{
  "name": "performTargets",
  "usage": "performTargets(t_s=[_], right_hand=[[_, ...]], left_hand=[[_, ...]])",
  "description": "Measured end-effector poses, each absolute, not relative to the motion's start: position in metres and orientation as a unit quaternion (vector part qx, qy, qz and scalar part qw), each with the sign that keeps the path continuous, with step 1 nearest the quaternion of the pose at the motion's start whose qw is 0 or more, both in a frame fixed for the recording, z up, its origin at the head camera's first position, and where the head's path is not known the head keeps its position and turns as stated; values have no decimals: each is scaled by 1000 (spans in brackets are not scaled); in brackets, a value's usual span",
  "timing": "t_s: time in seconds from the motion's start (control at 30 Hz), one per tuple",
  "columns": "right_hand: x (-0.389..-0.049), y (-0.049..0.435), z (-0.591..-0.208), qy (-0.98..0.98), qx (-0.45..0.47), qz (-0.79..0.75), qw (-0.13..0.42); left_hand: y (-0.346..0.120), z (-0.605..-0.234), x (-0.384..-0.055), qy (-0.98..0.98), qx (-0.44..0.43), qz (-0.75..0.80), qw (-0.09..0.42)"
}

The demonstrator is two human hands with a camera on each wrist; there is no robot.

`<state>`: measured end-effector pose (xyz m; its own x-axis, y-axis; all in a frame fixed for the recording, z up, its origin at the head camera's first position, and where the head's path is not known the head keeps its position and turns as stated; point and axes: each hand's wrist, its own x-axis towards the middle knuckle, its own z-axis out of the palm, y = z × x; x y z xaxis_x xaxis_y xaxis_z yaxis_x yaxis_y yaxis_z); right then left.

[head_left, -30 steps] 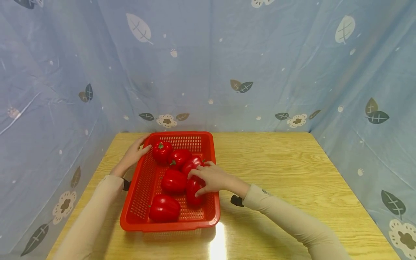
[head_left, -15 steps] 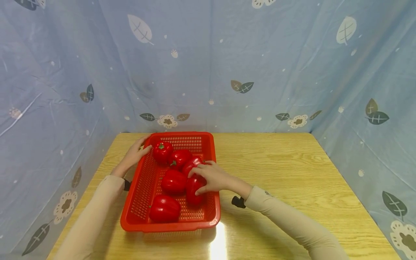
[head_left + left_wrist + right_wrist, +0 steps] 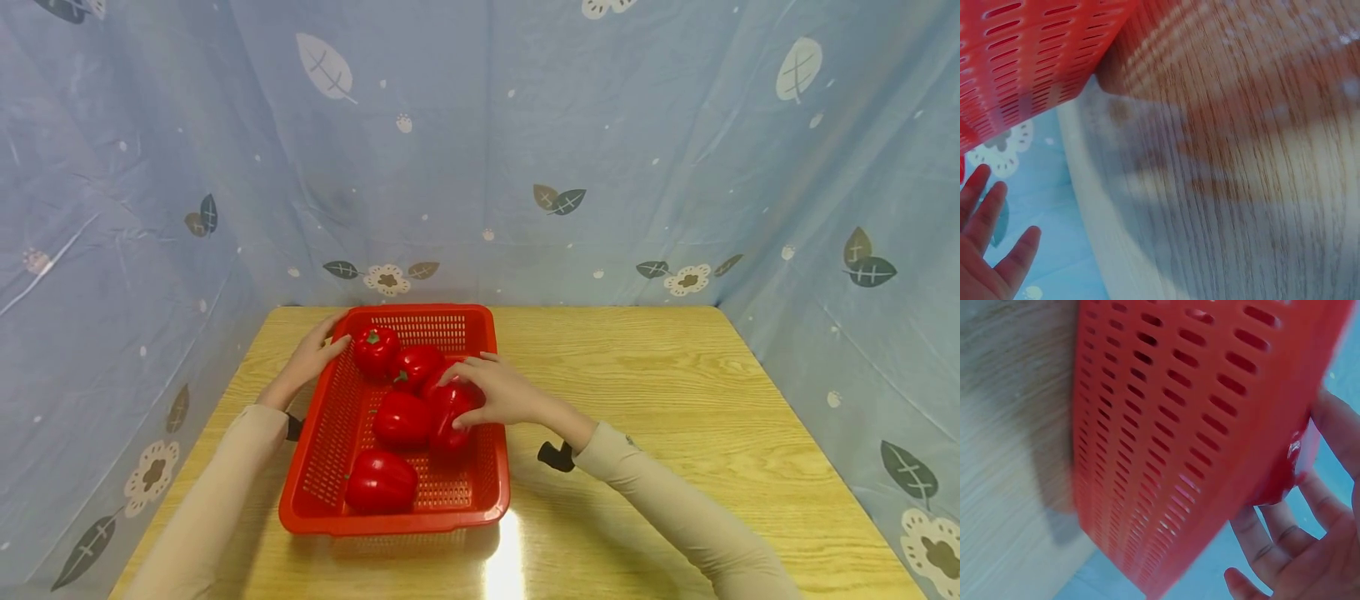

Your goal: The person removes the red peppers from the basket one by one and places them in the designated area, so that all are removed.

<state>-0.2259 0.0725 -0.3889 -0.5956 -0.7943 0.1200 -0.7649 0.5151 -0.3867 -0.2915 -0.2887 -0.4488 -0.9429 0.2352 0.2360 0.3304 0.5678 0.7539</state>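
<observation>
A red plastic basket (image 3: 390,526) with slotted walls holds several red bell peppers. My right hand (image 3: 504,392) grips one bell pepper (image 3: 448,429) by the basket's right side, thumb on the near side and fingers across its top. The right wrist view shows this pepper (image 3: 1280,478) standing partly above the rim, between thumb and fingers. At the far left corner my left hand (image 3: 306,360) touches the rim with its fingers extended. The left wrist view has those fingers (image 3: 985,215) beside the slotted wall (image 3: 1029,56).
Inside the basket, other bell peppers lie at the far left corner (image 3: 375,352), in the middle (image 3: 401,419) and near the front (image 3: 381,482). A wooden table (image 3: 637,400) extends to the right. Blue patterned cloth (image 3: 480,150) hangs behind and at both sides.
My right hand has moved up and slightly away from me with the gripped bell pepper. My left hand and the basket have stayed in place.
</observation>
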Motion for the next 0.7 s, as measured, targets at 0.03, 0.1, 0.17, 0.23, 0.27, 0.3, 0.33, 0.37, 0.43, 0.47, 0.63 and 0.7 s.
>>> performTargets(t_s=[0.03, 0.1, 0.17, 0.23, 0.27, 0.3, 0.33, 0.37, 0.43, 0.47, 0.63, 0.7], right_hand=[[-227, 74, -387, 869, -447, -211, 30], [-228, 76, -384, 868, -445, -222, 18], [-230, 79, -381, 866, -442, -236, 3], [-231, 82, -377, 865, -436, -248, -10], [-232, 84, -375, 865, -431, -255, -14], [-232, 85, -373, 865, -427, -261, -18], [-233, 87, -372, 865, -422, -270, -21], [-233, 89, -370, 865, -416, -279, -21], [-234, 92, -367, 863, -407, -298, -23], [-234, 94, -365, 862, -402, -309, -23], [-239, 104, -365, 857, -375, -350, -43], [-242, 108, -367, 856, -364, -361, -57]], left_hand=[[-288, -448, -291, -885, -158, -435, 55], [-286, -444, -288, -885, -155, -436, 52], [-282, -436, -283, -882, -153, -444, 48], [-277, -428, -277, -878, -152, -452, 43], [-275, -424, -275, -877, -152, -455, 41], [-273, -420, -272, -876, -152, -455, 40], [-271, -417, -270, -876, -152, -456, 40], [-270, -416, -269, -877, -151, -455, 40], [-270, -416, -268, -878, -150, -452, 41], [-270, -416, -268, -878, -150, -452, 41], [-271, -417, -270, -876, -149, -457, 37], [-273, -421, -273, -876, -149, -458, 36]])
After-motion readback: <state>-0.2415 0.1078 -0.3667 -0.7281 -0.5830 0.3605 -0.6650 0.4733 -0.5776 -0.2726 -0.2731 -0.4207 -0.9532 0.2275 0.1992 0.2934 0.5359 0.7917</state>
